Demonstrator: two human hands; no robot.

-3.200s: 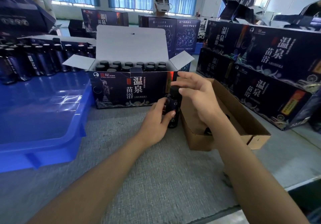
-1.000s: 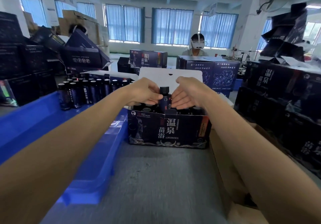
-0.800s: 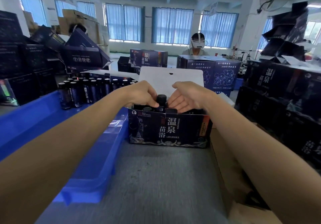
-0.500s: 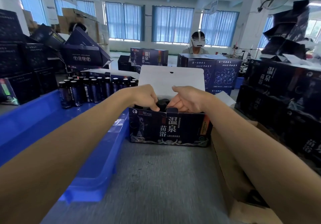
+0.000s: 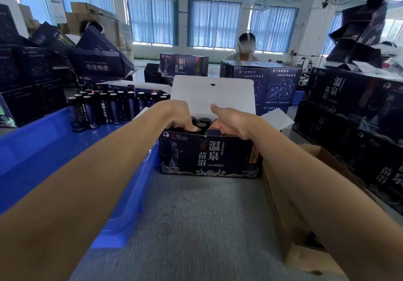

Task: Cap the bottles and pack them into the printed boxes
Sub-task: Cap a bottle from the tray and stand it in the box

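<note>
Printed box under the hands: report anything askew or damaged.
On the printed box, the front rim has a small stepped notch near the middle, possibly a tab, not a tear. Capped bottles stand inside. At back left, dark boxes lie heaped at angles.

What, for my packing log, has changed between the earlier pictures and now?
The bottle the left hand held on the table was lifted over the open printed box and lowered between both hands; its cap now sits level with the others. The right hand came to the box top too. Whether the fingers have let go is unclear. Box, blue tray and loose bottles stayed put.
</note>
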